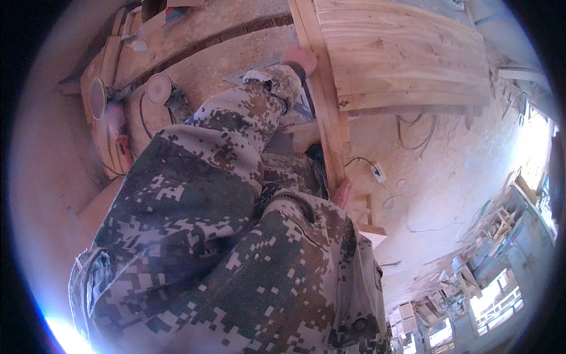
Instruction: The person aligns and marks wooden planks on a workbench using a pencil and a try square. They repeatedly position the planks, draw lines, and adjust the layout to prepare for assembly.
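Observation:
A long, narrow wooden board (326, 100) runs from the top middle down toward my body. My left hand (299, 59), at the end of a camouflage sleeve, is closed against the board's left edge, well away from me. At the near end of the same board, my right hand (342, 194) has its fingers around the wood; the jacket hides most of that hand and its arm. Directly right of the board lies a wide wooden panel (407, 59) with visible grain and knots.
On a dusty workbench (230, 53) to the left are two power tools with round discs, a nearer one (158, 88) and a farther one (98, 98). A white power socket (378, 172) and loose cables lie on the floor at right. Wood scraps (407, 318) line the wall by the windows.

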### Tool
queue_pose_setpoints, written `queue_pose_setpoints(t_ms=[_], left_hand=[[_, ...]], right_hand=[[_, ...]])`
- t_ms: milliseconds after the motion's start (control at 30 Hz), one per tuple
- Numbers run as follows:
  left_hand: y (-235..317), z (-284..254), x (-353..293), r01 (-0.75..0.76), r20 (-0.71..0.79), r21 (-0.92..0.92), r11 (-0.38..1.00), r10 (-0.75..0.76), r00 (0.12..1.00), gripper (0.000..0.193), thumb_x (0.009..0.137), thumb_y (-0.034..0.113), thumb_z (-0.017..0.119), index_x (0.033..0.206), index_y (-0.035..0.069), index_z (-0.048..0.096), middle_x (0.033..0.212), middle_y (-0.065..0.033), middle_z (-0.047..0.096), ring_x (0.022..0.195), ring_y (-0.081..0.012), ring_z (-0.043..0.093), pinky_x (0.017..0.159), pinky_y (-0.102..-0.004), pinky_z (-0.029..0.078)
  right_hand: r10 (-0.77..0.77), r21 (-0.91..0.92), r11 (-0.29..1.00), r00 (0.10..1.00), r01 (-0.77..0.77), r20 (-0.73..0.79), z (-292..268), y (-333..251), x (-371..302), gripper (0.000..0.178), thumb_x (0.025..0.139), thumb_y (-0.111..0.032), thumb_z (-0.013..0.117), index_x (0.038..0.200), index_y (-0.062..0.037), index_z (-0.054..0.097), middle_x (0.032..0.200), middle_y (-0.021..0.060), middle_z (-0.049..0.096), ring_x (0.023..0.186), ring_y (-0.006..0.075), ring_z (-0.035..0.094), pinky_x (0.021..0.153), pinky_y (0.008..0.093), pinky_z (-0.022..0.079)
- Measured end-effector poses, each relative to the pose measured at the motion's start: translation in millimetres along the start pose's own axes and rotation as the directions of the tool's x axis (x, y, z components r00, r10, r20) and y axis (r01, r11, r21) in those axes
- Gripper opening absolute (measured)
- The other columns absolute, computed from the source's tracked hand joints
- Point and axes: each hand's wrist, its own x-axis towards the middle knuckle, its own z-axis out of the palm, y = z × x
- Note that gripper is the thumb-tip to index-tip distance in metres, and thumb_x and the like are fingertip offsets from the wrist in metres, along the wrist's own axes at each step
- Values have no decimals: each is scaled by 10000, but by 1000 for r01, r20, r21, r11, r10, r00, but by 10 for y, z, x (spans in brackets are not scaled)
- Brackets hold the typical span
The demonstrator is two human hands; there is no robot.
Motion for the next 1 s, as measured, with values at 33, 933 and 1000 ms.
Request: queue_pose_setpoints(t_ms=[33,933,1000], left_hand=[[30,-31,-13,-5,34,131,991,1,999,418,1004,337,472,1028,34,759,971,-155,751,919,-355,731,840,-487,588],[227,-276,-202,12,-43,28,1000,-11,999,468,988,461,511,1033,73,769,1016,-219,733,1019,-395,698,888,-480,564],[311,-384,-333,107,-105,-141,984,-122,987,532,952,458,594,1009,-51,739,971,-303,710,994,-442,691,892,-500,553]], right_hand=[[-46,36,998,999,46,2,3,27,12,647,784,-215,780,1328,-45,474,1131,218,570,1058,462,556,886,532,461],[54,947,-264,978,-182,203,-1552,-612,2899,454,1005,-230,536,1433,-86,497,1401,140,568,1269,338,550,1065,546,464],[66,961,-217,980,-170,189,-1565,-664,2857,516,982,-215,538,1478,-106,447,1475,137,498,1334,334,491,1110,577,414]])
